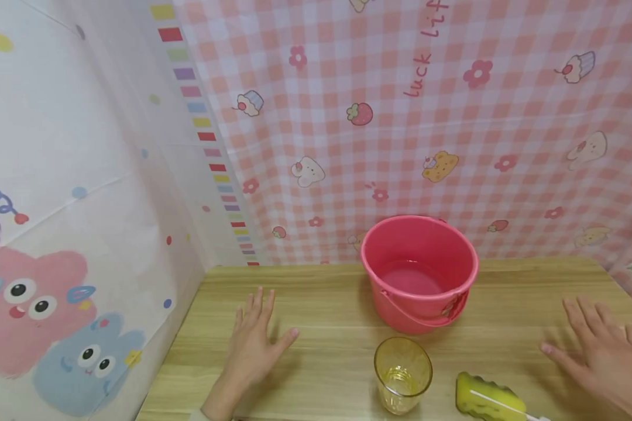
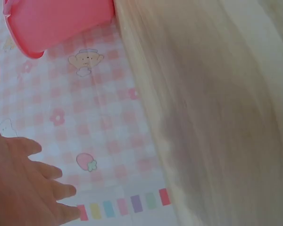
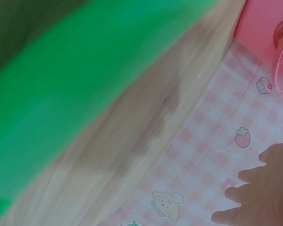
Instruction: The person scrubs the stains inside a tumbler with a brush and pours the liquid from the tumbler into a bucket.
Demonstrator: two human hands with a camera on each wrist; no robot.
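Observation:
My left hand (image 1: 253,345) hovers over the left part of the wooden table, fingers spread and nothing in it. Over at the right, my right hand (image 1: 605,356) is likewise spread and holds nothing. Between them stands a pink bucket (image 1: 387,316) with its handle hanging down at the front. In front of the bucket is an amber drinking glass (image 1: 402,377), upright. A yellow-green sponge brush (image 1: 490,399) with a white handle lies right of the glass, nearest my right hand; the frame's bottom edge cuts it off. Each wrist view shows outstretched fingers (image 2: 47,169).
The wooden table (image 1: 316,351) reaches back to a pink checked cloth (image 1: 337,146) hanging behind it. A white cartoon-printed sheet (image 1: 110,234) hangs along the left side. A blurred bright green shape (image 3: 75,89) fills the upper left of the right wrist view.

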